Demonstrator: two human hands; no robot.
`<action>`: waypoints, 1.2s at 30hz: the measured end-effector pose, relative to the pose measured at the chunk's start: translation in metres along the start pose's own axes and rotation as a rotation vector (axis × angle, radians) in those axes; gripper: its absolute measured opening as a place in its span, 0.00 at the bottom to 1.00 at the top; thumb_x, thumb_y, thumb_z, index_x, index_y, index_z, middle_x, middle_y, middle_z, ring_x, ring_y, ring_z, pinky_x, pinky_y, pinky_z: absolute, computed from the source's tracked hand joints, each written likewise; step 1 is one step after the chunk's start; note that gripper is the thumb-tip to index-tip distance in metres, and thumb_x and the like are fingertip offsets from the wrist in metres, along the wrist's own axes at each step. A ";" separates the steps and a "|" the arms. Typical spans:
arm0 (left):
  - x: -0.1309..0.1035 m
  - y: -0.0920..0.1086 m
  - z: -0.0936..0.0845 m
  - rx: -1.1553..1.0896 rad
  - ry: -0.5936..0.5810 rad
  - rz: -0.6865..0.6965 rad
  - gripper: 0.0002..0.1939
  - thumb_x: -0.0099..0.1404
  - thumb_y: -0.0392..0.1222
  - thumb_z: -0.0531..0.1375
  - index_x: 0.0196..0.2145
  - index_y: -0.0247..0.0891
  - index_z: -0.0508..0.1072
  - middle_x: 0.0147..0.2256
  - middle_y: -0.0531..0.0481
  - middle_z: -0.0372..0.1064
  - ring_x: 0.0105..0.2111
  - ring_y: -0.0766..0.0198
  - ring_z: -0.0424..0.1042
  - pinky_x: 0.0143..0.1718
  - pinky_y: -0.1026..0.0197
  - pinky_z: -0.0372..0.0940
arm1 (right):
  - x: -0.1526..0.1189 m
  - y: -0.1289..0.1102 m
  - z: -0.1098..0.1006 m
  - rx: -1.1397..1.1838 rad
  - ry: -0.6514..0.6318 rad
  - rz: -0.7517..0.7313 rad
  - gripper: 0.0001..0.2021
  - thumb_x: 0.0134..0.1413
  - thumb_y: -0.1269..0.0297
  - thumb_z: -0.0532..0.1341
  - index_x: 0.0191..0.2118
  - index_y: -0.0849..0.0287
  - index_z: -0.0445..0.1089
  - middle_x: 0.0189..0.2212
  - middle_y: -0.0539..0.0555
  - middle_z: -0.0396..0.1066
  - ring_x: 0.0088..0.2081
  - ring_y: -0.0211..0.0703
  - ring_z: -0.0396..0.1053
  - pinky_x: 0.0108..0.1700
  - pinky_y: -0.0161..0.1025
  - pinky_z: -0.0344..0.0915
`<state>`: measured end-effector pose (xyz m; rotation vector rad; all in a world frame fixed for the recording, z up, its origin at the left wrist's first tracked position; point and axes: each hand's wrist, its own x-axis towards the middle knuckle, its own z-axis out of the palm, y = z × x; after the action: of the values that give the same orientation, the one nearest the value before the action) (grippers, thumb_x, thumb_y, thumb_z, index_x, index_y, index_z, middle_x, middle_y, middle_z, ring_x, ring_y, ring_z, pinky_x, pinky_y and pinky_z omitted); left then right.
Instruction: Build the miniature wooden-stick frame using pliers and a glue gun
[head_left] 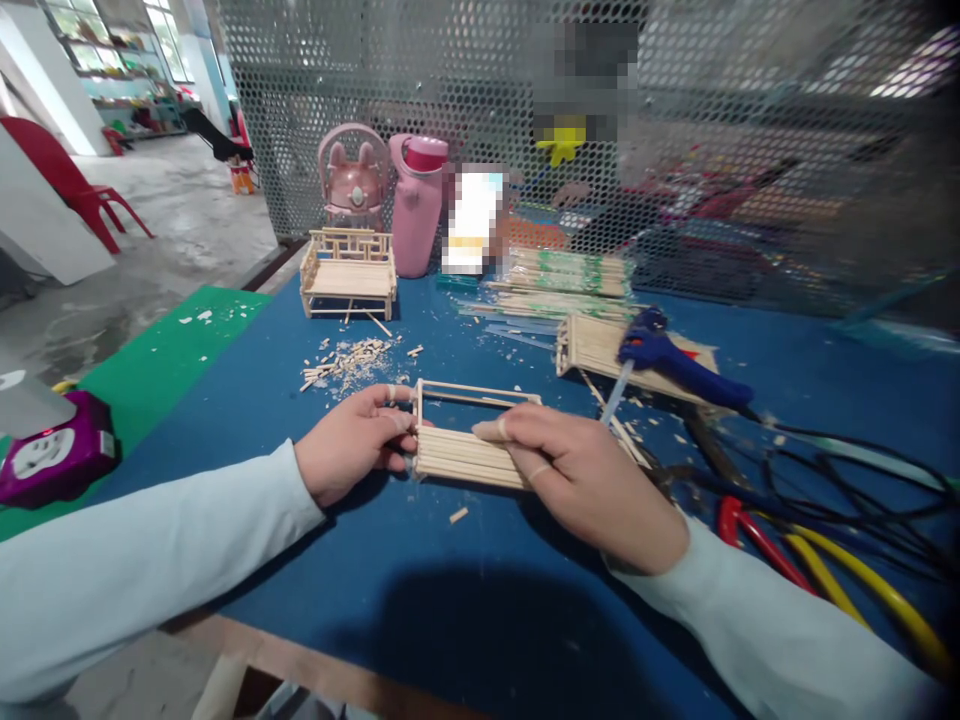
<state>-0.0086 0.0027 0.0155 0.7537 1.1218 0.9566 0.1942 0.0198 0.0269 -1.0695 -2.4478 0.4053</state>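
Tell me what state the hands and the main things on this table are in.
Left hand: gripping the frame's left end
Right hand: fingers pinching the frame's right side
Stick frame: partly filled, gap along its far side
Small stick bench: standing upright
Pink bottle: upright
Blue glue gun: lying down, pale stick poking out
Stick offcuts: loosely scattered
Lit screen: propped up, contents blurred
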 end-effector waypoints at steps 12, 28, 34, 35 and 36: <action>0.001 0.000 -0.002 0.088 0.017 -0.024 0.11 0.63 0.26 0.55 0.42 0.34 0.62 0.16 0.58 0.64 0.14 0.74 0.63 0.15 0.75 0.60 | -0.003 0.004 0.002 -0.065 0.015 -0.081 0.16 0.56 0.73 0.48 0.35 0.59 0.74 0.30 0.55 0.73 0.34 0.41 0.69 0.38 0.38 0.65; 0.001 0.000 -0.002 0.076 -0.005 -0.020 0.10 0.63 0.26 0.55 0.41 0.35 0.61 0.17 0.58 0.64 0.15 0.75 0.64 0.17 0.76 0.62 | -0.015 -0.001 0.008 -0.301 0.128 -0.170 0.12 0.61 0.68 0.51 0.42 0.61 0.70 0.40 0.57 0.76 0.43 0.47 0.70 0.46 0.48 0.62; 0.000 0.002 0.000 0.041 0.020 -0.036 0.10 0.63 0.25 0.54 0.41 0.34 0.62 0.17 0.59 0.64 0.14 0.76 0.64 0.17 0.75 0.64 | -0.025 -0.007 0.023 -0.459 0.108 -0.293 0.18 0.63 0.70 0.47 0.53 0.69 0.65 0.52 0.65 0.68 0.53 0.50 0.66 0.52 0.51 0.65; 0.000 0.002 0.000 0.029 0.030 -0.041 0.10 0.63 0.25 0.54 0.41 0.34 0.62 0.18 0.58 0.64 0.15 0.75 0.64 0.17 0.75 0.64 | -0.025 -0.006 0.024 -0.469 0.091 -0.300 0.18 0.63 0.70 0.46 0.53 0.69 0.66 0.52 0.64 0.68 0.53 0.49 0.67 0.52 0.50 0.66; 0.000 0.003 -0.001 0.017 0.036 -0.047 0.09 0.64 0.25 0.54 0.41 0.34 0.62 0.19 0.58 0.65 0.15 0.75 0.65 0.17 0.74 0.65 | -0.026 -0.005 0.025 -0.474 0.078 -0.304 0.18 0.63 0.71 0.46 0.52 0.68 0.66 0.52 0.64 0.68 0.53 0.49 0.67 0.51 0.50 0.67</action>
<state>-0.0098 0.0037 0.0176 0.7238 1.1751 0.9255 0.1943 -0.0048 0.0008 -0.8358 -2.6418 -0.3227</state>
